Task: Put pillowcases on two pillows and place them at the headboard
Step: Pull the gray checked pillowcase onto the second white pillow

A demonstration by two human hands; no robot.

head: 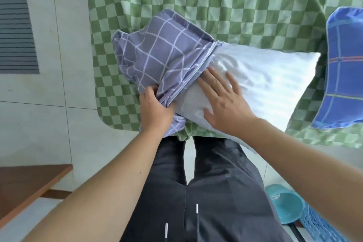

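- Hands first: the left hand (155, 105) grips the bunched mouth of the grey checked pillowcase (157, 53), fingers curled into the cloth; the right hand (222, 102) lies flat on the white pillow (261, 84), fingers straight and spread.
- Pillow lies across the near edge of the green checked bedspread (216, 2), one end inside the case, most of it bare.
- Best handling, I judge: pin the pillow down, draw the opening along it evenly, seat the far corners.
- Farther right, a blue plaid pillow (343, 68) waits.
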